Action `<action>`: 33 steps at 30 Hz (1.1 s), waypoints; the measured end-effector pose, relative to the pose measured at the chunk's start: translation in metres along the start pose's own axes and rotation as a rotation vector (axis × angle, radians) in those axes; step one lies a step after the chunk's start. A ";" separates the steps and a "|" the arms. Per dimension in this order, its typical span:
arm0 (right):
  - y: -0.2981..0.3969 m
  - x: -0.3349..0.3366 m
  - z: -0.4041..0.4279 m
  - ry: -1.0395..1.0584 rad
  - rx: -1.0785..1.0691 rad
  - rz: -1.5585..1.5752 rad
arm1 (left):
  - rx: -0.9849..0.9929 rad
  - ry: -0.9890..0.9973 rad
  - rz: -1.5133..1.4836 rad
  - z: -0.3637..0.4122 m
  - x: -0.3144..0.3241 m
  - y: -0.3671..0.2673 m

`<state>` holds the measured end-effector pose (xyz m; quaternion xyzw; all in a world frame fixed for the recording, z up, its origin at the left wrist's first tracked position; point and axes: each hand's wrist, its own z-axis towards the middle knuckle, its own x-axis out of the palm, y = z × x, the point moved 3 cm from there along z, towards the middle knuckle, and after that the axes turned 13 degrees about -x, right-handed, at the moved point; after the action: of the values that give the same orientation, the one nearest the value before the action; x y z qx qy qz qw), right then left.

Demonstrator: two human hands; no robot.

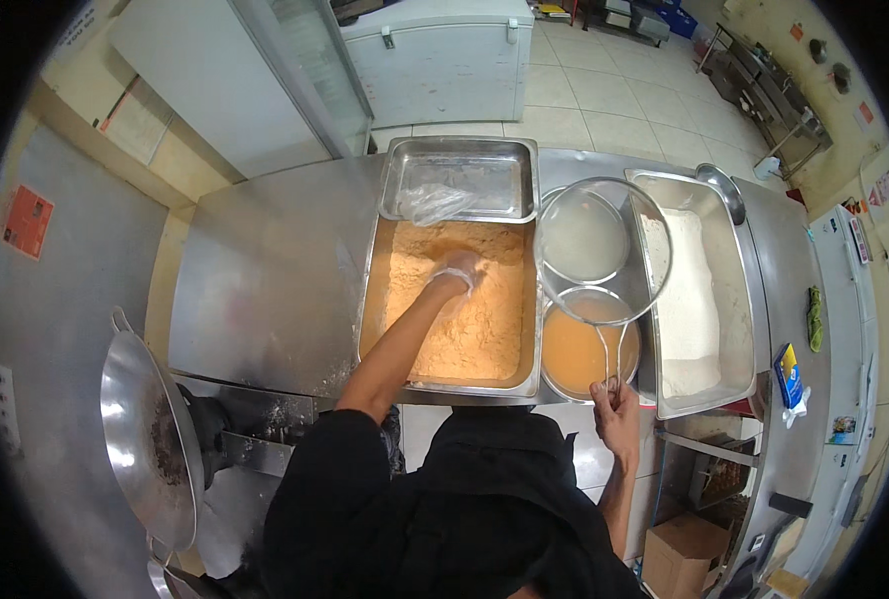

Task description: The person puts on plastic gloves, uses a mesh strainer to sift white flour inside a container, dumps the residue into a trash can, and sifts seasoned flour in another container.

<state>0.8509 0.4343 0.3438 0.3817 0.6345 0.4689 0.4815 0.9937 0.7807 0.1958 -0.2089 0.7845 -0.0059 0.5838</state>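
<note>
My left hand (459,273), in a clear plastic glove, reaches into the orange crumbly mixture (474,337) that fills a deep steel pan (532,359). Its fingers are partly sunk or blurred, so their grip is unclear. In my right hand (615,412) is the wire handle of a large round strainer (607,323). The strainer's hoop lies above two round containers: one holds a pale cloudy liquid (583,236), the nearer one an orange liquid (583,348). Behind the mixture, a shallow steel tray (457,146) bears a crumpled clear plastic bag (435,202).
At the right stands a deep steel pan (744,329) of white powder (687,299), with a metal bowl (721,191) beside its far corner. A large wok (152,442) stands at the lower left. Below the right counter is a cardboard box (680,554). A chest freezer (444,71) stands beyond.
</note>
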 end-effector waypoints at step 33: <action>0.079 -0.005 0.066 0.366 -0.374 -0.768 | 0.249 0.466 -0.079 -0.079 0.011 -0.003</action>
<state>0.9184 0.4659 0.4143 -0.0632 0.7090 0.4227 0.5610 0.9193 0.7556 0.2122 -0.1589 0.8823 -0.1733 0.4079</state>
